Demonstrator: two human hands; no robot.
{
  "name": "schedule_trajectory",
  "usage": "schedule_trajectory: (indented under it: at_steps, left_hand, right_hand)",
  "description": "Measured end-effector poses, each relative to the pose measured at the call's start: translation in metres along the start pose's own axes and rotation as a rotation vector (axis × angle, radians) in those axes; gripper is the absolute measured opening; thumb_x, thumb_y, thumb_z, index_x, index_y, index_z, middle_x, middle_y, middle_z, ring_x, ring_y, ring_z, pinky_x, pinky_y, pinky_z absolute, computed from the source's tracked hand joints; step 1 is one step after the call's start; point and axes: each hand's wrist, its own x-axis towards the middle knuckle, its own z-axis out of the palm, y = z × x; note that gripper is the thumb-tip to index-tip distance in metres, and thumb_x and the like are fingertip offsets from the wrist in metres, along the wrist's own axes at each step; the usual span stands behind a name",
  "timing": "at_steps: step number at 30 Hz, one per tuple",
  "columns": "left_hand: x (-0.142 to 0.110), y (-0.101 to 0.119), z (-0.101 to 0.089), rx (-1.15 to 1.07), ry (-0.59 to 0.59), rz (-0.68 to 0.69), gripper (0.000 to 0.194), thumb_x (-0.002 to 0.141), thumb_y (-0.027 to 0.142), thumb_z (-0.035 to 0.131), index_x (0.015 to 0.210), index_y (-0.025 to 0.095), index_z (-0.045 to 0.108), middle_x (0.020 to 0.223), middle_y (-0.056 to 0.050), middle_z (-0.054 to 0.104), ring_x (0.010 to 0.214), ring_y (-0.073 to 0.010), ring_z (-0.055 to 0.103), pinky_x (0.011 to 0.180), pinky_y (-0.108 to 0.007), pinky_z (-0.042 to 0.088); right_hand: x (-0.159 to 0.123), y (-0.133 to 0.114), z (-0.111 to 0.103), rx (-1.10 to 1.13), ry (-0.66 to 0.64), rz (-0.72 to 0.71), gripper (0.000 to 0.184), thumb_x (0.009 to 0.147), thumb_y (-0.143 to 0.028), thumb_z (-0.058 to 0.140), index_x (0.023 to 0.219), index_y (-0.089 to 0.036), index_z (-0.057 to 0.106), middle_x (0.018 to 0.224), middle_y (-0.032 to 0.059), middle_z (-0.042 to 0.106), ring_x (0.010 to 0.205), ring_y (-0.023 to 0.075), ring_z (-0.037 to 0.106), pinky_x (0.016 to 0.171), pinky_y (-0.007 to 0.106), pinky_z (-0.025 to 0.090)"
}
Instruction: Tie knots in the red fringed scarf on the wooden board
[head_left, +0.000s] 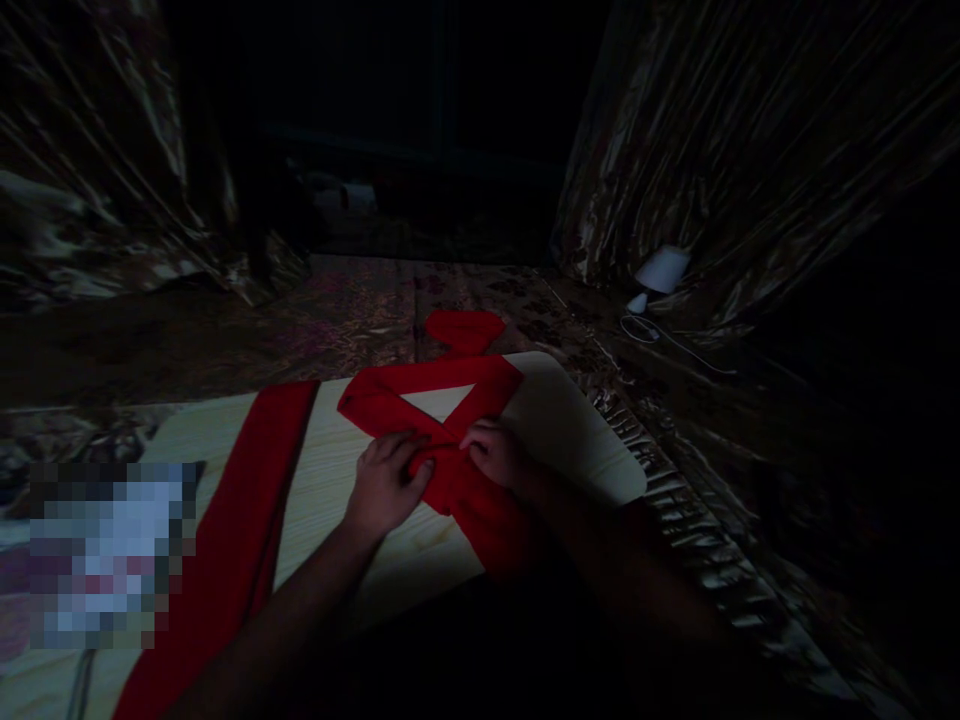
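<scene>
A long band of red cloth (435,376) lies on the pale wooden tabletop (337,500), laid in a triangular loop whose sides cross near its front. At this crossing my left hand (390,482) is closed on the bunched cloth, thumb toward the right. My right hand (496,450) pinches the same cloth just to the right, fingers curled. From between the hands a tail of the cloth runs down toward me into shadow. Whether the cloth is knotted there is hidden by my fingers.
A second, folded red strip (255,490) crosses the table on the left. Beside it is a pixelated, screen-like object (112,550). More red cloth (465,328) lies beyond the far edge. A small white lamp (664,270) with a cord stands back right, near curtains (660,130). The room is dark.
</scene>
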Motion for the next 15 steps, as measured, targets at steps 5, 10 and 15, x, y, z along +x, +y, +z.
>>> schedule_trajectory:
  at_steps: [5,10,15]
  left_hand:
    - [-0.001,0.009,-0.004,0.048,-0.11,0.062,0.044,0.091,0.05,0.052,0.13,0.034,0.065,0.146,-0.003,0.055,0.139,-0.0306,0.042,0.112,-0.052,0.033]
    - [0.0,0.013,-0.003,0.061,-0.182,0.031,0.046,0.091,0.05,0.052,0.131,0.033,0.064,0.146,-0.005,0.055,0.138,-0.0324,0.043,0.114,-0.057,0.026]
    - [-0.002,0.017,-0.007,0.06,-0.208,0.016,0.046,0.091,0.048,0.051,0.133,0.033,0.063,0.145,-0.006,0.055,0.138,-0.0318,0.043,0.114,-0.057,0.025]
  right_hand:
    - [-0.006,0.022,-0.001,0.0,0.082,0.054,0.017,0.078,-0.009,0.057,0.079,-0.021,0.068,0.081,0.0023,0.066,0.074,0.0155,0.06,0.072,0.026,0.047]
    - [-0.008,0.026,0.0,0.047,0.118,0.124,0.014,0.078,-0.013,0.056,0.077,-0.021,0.067,0.075,0.0024,0.065,0.066,0.015,0.057,0.064,0.025,0.046]
    - [-0.007,0.017,-0.005,-0.007,0.092,0.1,0.013,0.079,-0.015,0.056,0.077,-0.021,0.068,0.074,0.0028,0.064,0.064,0.015,0.055,0.063,0.025,0.045]
